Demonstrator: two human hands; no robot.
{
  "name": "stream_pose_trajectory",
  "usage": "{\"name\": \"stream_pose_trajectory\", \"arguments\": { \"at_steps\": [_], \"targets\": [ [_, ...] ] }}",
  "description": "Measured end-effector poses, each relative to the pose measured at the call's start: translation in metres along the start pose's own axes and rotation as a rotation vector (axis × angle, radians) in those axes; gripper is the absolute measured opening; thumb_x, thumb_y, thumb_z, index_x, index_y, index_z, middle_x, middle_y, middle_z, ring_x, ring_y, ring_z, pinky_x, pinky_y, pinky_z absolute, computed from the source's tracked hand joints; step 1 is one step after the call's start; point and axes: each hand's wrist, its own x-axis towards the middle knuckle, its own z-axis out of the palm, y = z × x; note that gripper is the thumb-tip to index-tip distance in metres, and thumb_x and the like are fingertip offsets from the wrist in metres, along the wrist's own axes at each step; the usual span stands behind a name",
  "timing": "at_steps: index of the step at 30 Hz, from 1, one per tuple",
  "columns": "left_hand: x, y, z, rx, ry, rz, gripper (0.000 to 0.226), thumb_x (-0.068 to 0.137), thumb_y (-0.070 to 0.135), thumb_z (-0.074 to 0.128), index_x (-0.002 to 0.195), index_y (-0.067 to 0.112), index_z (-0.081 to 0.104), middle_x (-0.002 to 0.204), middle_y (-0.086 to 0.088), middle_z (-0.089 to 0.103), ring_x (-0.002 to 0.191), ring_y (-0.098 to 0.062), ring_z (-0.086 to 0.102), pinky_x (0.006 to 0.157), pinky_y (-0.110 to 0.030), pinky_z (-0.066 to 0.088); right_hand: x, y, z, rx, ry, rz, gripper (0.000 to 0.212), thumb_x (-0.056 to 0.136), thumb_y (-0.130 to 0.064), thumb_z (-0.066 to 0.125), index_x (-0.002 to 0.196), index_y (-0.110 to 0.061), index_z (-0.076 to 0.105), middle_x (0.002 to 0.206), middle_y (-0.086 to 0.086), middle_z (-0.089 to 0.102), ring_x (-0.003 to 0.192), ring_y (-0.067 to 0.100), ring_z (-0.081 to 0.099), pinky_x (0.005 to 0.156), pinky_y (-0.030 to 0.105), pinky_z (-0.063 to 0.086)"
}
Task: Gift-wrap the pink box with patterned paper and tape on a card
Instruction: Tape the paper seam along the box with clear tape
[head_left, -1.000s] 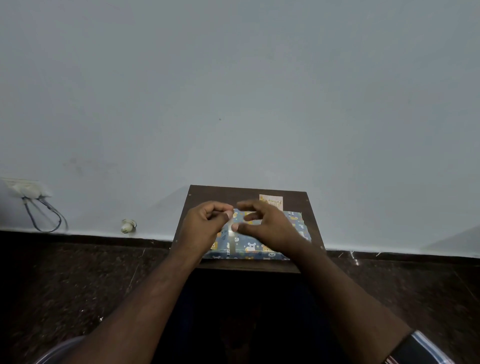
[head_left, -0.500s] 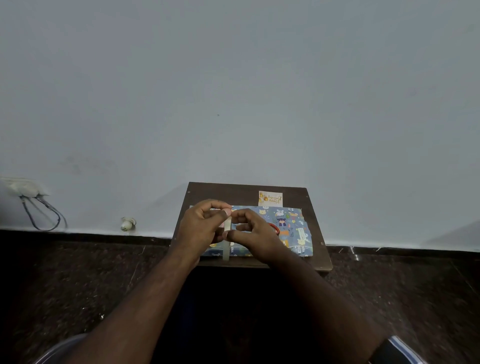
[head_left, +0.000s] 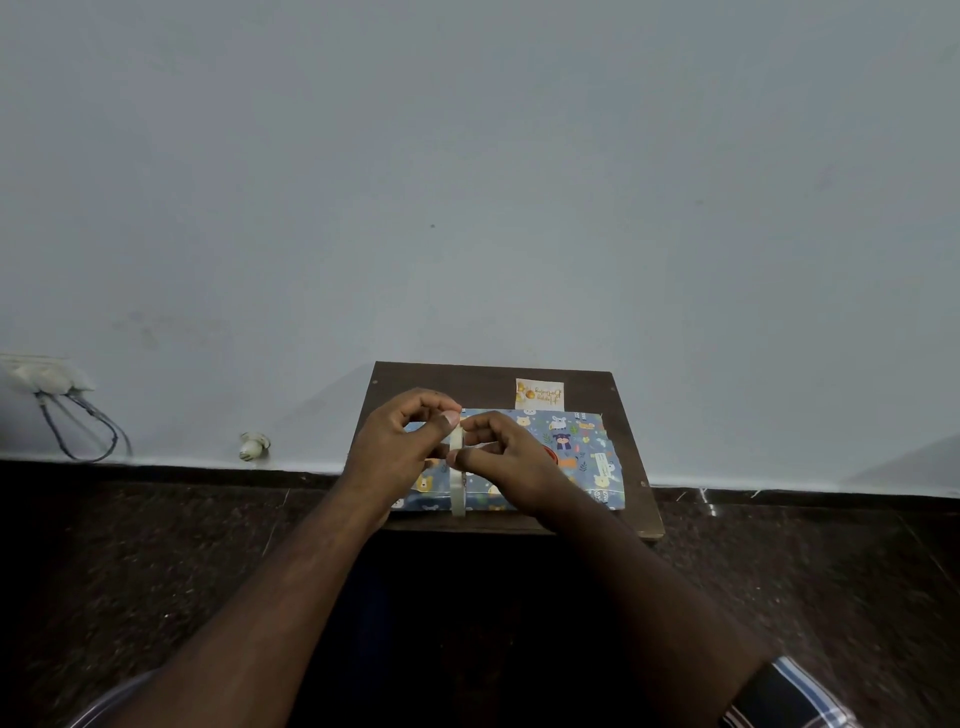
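The box wrapped in blue cartoon-print paper (head_left: 582, 457) lies on a small dark brown table (head_left: 467, 379). A small pale card (head_left: 539, 393) with gold print lies behind it at the table's back edge. Above the box's left half, both hands hold pale tape (head_left: 457, 488) that stands on edge and reaches down to the box's front side. My left hand (head_left: 400, 447) pinches its top. My right hand (head_left: 509, 462) pinches it a little lower. I cannot tell whether the tape is a roll or a loose strip.
Something red (head_left: 549, 453) peeks out from under my right hand on the box. The table stands against a plain grey wall. A socket with cables (head_left: 47, 379) and a white fitting (head_left: 253, 446) are low on the wall at left. The floor is dark stone.
The right hand has drawn back to the left, uncovering the box's right half. The tape now shows as a longer upright band between the two hands.
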Motion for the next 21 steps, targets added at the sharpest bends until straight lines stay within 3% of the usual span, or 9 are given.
{"name": "stream_pose_trajectory", "arguments": {
  "at_steps": [4, 8, 11, 14, 16, 19, 21],
  "targets": [
    [0.001, -0.002, -0.001, 0.002, -0.051, -0.032, 0.017, 0.096, 0.022, 0.068, 0.093, 0.039, 0.072, 0.1, 0.005, 0.071, 0.082, -0.022, 0.075, 0.07, -0.034, 0.057, 0.0, 0.002, 0.0, 0.015, -0.006, 0.009, 0.051, 0.073, -0.052, 0.077, 0.117, -0.032, 0.06, 0.114, -0.006, 0.064, 0.107, 0.018, 0.063, 0.096, 0.046, 0.054],
    [0.003, -0.004, -0.002, 0.049, -0.069, -0.047, 0.033, 0.092, 0.011, 0.068, 0.098, 0.044, 0.071, 0.098, 0.01, 0.072, 0.08, -0.013, 0.073, 0.068, -0.03, 0.054, 0.0, 0.004, 0.0, 0.043, -0.009, 0.023, 0.056, 0.069, -0.056, 0.078, 0.118, -0.032, 0.062, 0.114, -0.005, 0.068, 0.106, 0.019, 0.066, 0.09, 0.04, 0.055],
    [0.003, -0.005, -0.001, 0.04, -0.07, -0.06, 0.041, 0.088, 0.004, 0.067, 0.099, 0.043, 0.07, 0.093, 0.006, 0.072, 0.076, -0.015, 0.072, 0.069, -0.035, 0.058, -0.002, 0.003, -0.002, 0.06, -0.03, 0.022, 0.05, 0.076, -0.048, 0.077, 0.12, -0.029, 0.062, 0.115, -0.004, 0.069, 0.105, 0.018, 0.066, 0.084, 0.033, 0.053],
    [0.005, -0.007, 0.001, 0.02, -0.071, -0.062, 0.041, 0.087, 0.001, 0.066, 0.101, 0.04, 0.07, 0.09, 0.003, 0.072, 0.073, -0.018, 0.07, 0.07, -0.038, 0.058, -0.005, -0.001, -0.006, 0.071, -0.084, 0.036, 0.041, 0.089, -0.035, 0.073, 0.126, -0.024, 0.06, 0.121, -0.003, 0.067, 0.104, 0.01, 0.066, 0.074, 0.017, 0.049],
    [0.005, -0.008, 0.002, 0.018, -0.068, -0.061, 0.038, 0.088, 0.002, 0.066, 0.101, 0.038, 0.07, 0.089, 0.001, 0.072, 0.068, -0.015, 0.068, 0.067, -0.036, 0.056, -0.005, -0.002, -0.011, 0.05, -0.099, 0.051, 0.04, 0.093, -0.038, 0.069, 0.129, -0.024, 0.06, 0.122, -0.005, 0.066, 0.105, 0.007, 0.064, 0.075, 0.017, 0.049],
    [0.006, -0.01, 0.003, 0.036, -0.061, -0.061, 0.032, 0.09, 0.005, 0.066, 0.101, 0.035, 0.07, 0.085, 0.0, 0.072, 0.067, -0.016, 0.067, 0.068, -0.039, 0.056, 0.004, 0.012, -0.027, -0.15, 0.118, 0.054, 0.036, 0.092, -0.042, 0.068, 0.123, -0.024, 0.064, 0.111, -0.004, 0.069, 0.098, 0.01, 0.065, 0.085, 0.032, 0.051],
    [0.006, -0.012, 0.004, 0.035, -0.05, -0.066, 0.031, 0.091, 0.005, 0.065, 0.1, 0.033, 0.07, 0.083, 0.001, 0.072, 0.067, -0.018, 0.069, 0.07, -0.043, 0.057, 0.01, 0.024, -0.043, -0.431, 0.298, 0.082, 0.032, 0.091, -0.031, 0.068, 0.121, -0.019, 0.066, 0.109, -0.001, 0.071, 0.099, 0.016, 0.065, 0.085, 0.031, 0.051]
  ]
}}
